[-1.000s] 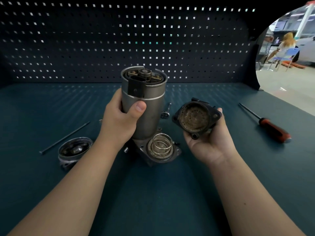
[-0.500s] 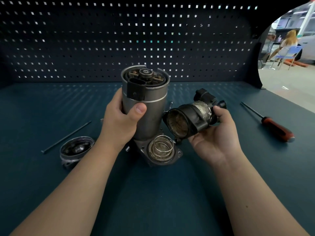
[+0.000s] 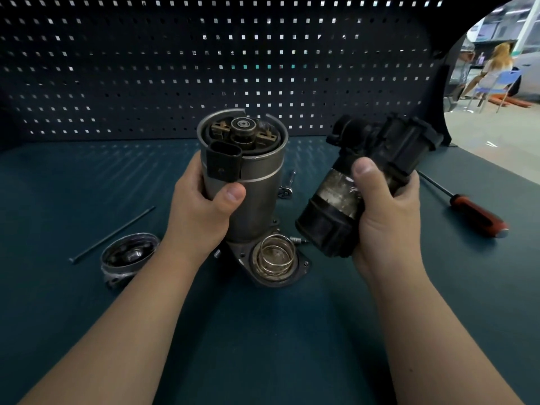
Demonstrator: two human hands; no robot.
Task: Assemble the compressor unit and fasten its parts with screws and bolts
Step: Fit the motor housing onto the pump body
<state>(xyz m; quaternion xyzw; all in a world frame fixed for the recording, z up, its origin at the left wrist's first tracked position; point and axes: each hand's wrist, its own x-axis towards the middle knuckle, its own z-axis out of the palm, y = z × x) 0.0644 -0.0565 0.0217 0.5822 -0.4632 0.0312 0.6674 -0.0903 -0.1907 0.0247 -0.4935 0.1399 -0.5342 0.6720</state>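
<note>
Left hand (image 3: 201, 211) grips one grey motor cylinder (image 3: 260, 200); right hand (image 3: 385, 217) clasps one black housing (image 3: 388, 144), mouth hidden; one screwdriver (image 3: 476, 214), right edge of tabletop (image 3: 263, 331)

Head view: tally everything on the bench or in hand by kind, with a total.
Large compressor parts: 3 (motor body gripped by left hand, black housing gripped by right hand, end cap on the bench)
Spring: 1
Long rod: 1
Short bolts: 3 visible
Screwdriver: 1
Total: 9
</note>
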